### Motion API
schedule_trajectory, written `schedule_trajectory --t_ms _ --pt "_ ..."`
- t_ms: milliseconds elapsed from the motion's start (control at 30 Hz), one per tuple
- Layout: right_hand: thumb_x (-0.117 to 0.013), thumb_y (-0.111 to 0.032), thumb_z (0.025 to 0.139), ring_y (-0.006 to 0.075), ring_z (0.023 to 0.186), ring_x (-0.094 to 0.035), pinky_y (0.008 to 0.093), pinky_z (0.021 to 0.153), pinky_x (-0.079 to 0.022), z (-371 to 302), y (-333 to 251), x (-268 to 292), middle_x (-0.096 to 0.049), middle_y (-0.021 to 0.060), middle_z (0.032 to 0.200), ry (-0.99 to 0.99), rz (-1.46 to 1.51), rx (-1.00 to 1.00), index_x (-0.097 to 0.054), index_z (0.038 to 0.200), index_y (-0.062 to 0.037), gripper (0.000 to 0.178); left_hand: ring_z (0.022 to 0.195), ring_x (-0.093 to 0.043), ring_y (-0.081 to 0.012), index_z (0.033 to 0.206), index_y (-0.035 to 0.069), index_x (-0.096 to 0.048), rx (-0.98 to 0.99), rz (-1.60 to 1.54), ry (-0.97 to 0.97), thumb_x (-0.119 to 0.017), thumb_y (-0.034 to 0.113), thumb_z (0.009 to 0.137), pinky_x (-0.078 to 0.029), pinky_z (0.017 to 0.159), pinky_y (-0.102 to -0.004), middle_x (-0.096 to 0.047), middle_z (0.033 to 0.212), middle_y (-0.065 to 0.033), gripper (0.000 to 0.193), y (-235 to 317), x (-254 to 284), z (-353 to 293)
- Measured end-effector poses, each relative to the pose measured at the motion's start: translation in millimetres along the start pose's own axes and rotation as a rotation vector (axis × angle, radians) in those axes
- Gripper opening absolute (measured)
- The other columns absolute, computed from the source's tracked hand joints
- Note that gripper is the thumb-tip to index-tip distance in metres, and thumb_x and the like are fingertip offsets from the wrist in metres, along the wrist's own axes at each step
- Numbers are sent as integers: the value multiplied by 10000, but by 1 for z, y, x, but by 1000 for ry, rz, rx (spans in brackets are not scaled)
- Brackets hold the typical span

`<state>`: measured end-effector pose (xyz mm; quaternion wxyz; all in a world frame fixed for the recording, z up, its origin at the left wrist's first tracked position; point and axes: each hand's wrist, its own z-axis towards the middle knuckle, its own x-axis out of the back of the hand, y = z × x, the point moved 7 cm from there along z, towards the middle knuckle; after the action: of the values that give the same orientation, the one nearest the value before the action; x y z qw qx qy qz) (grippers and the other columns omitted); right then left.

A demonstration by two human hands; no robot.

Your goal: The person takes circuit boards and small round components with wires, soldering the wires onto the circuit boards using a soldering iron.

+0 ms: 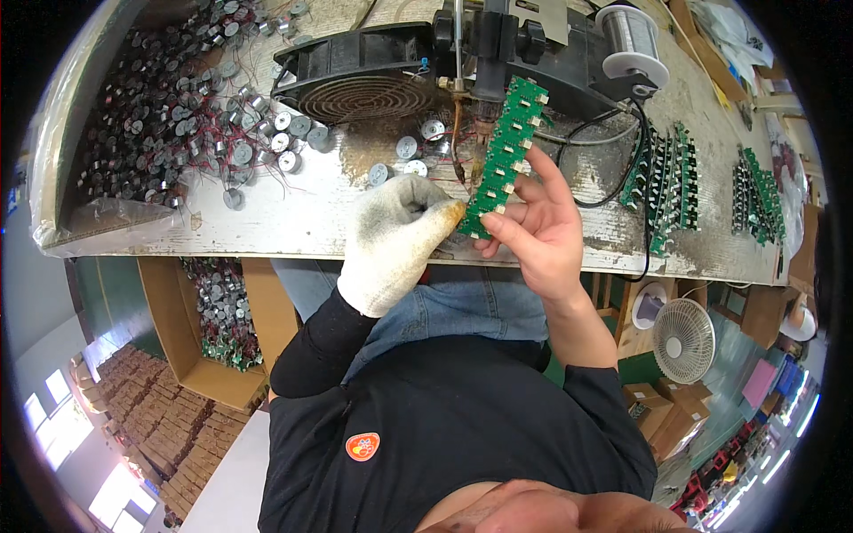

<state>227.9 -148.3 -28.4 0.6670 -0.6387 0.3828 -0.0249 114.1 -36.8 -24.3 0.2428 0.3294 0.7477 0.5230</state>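
Observation:
My right hand [542, 233] is bare and grips a long green circuit board [508, 151] near its lower end, thumb in front and fingers behind. A row of small white connectors runs along the board, which is tilted with its top leaning right. My left hand [395, 233] wears a white knitted glove, stained yellow-brown at the tip. Its fingers are pinched together at the board's lower left edge; what they hold, if anything, is hidden. Directly behind the board stands a soldering iron [484, 124] in a black upright holder, with a thin solder feed tube [458, 133] beside it.
Many small round motors [242, 153] with red wires heap at the left. Loose motors [406, 147] lie before a black fan [364, 98]. A solder spool [633, 44] stands at the back. More boards [662, 191] lie right, past a black cable [641, 160]. An open carton [173, 333] sits below left.

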Motion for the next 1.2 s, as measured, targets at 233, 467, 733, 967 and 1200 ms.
schedule_trajectory --t_ms 233,467,733,967,1200 --pt "-597 137 801 177 738 -658 245 569 -556 0 -3 -2 -558 161 1113 -4 11 1 -247 1432 -45 744 686 -542 -83 853 -35 -620 13 -23 39 -656 108 841 -441 606 -242 -612 746 -47 148 -2 0 0" --pt "-599 129 807 175 742 -657 247 569 -559 0 -6 -5 -560 163 1110 2 14 18 -248 1430 -44 736 667 -542 -84 847 -33 -623 -27 -46 57 -660 119 842 -438 586 -245 -611 729 -47 156 3 0 -1" --pt "-591 129 812 181 743 -654 249 568 -560 -4 1 -1 -553 174 1112 39 -14 16 -239 1432 -44 734 668 -572 -87 871 -47 -622 26 -58 30 -682 164 833 -453 579 -240 -632 728 -60 222 -12 1 0" --pt "-589 140 802 194 743 -648 265 563 -543 -1 5 1 -564 182 1090 35 1 34 -238 1431 -46 744 849 -620 -268 1097 10 -558 -446 615 141 -763 80 675 -514 750 -345 -539 1129 -169 475 23 20 -27" --pt "-594 110 815 191 708 -641 265 560 -539 -2 0 1 -564 182 1087 93 -148 86 -251 1419 -9 705 695 -599 -152 1024 -13 -606 -595 833 569 -713 32 731 -508 679 -273 -598 954 -108 315 31 88 -28"
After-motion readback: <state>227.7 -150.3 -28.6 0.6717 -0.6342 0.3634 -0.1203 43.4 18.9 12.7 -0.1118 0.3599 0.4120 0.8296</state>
